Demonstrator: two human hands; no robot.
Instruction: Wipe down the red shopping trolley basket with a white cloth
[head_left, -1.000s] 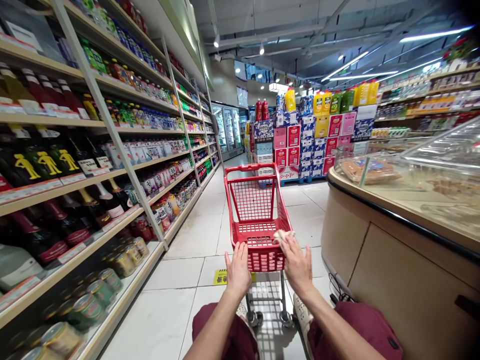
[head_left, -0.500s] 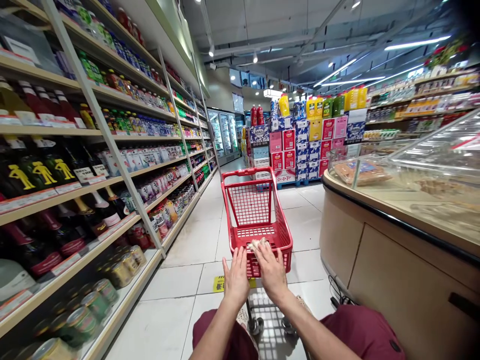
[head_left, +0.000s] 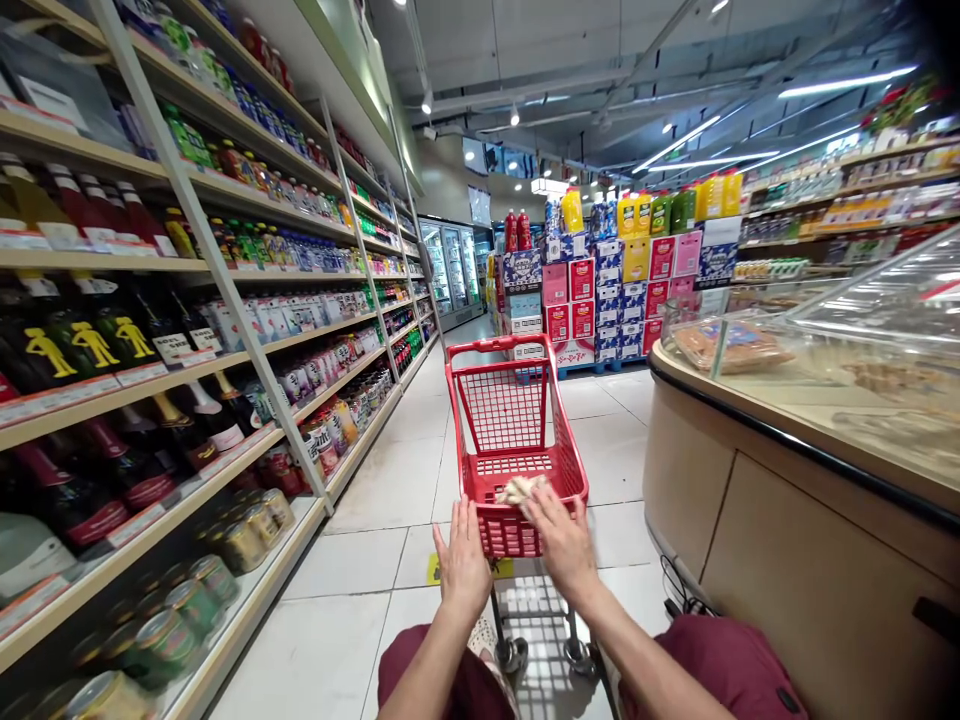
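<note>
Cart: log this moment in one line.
left hand: open, by near corner of red cart | right hand: on cloth, at cart's near edge

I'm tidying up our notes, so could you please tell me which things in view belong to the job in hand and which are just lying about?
In use:
- pale cloth, at the right hand's fingers
- red shopping cart, left hand at its near edge

Just around:
- drink shelves
- stacked boxes
- glass-topped counter
- yellow floor sticker
</note>
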